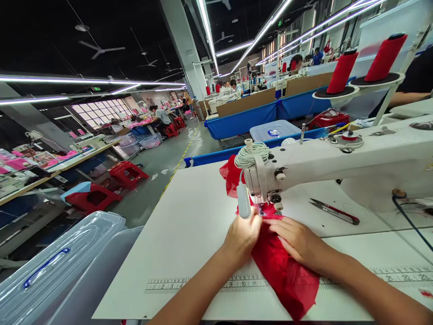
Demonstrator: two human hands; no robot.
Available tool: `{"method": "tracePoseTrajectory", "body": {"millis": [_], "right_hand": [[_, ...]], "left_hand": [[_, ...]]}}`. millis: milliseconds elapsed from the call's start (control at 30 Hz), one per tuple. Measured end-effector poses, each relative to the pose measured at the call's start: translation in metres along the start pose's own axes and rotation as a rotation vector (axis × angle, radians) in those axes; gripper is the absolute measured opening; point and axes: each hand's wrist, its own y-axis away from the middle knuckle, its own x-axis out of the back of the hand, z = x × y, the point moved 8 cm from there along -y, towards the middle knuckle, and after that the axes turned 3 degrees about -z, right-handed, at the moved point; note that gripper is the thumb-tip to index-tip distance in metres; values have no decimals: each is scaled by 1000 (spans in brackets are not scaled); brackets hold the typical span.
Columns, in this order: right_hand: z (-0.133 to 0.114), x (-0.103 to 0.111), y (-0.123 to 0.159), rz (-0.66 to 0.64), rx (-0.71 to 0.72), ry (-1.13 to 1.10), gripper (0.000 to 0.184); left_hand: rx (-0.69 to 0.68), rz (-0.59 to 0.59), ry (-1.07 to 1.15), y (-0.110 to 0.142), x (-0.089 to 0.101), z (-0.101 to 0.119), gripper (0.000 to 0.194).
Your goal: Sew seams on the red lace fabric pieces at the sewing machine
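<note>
A sheer red fabric piece runs under the needle area of a white sewing machine and drapes toward the table's front edge. More of the same red cloth shows behind the machine head. My left hand grips the fabric at the left of the needle, its fingers bent and pressed together beside a small lit lamp. Flat on the cloth, with fingers stretched toward the needle, lies my right hand. The presser foot is partly hidden by the fingers and machine head.
Thread snips lie on the machine bed at right. A printed ruler runs along the white table. Red thread cones stand behind the machine. A lidded plastic bin is at lower left; red stools and seated people are farther off.
</note>
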Motion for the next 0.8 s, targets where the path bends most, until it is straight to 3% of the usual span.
{"method": "tracePoseTrajectory", "body": {"millis": [133,367,633,800], "right_hand": [[-2,-1,-2,-21,12,-21,39],[-2,2,-2,0,-15,-5,31],[-6,6,0,46,17,95,32],[-7,8,-1,58,-11,135,34]], "left_hand": [[-140,-51,88,7,-11,15,16],[-131,-69,58,12,-17,6,17],[-266,-24,-129,19,-17,14,31],[-281,-11,-206,19,-18,14,37]]}}
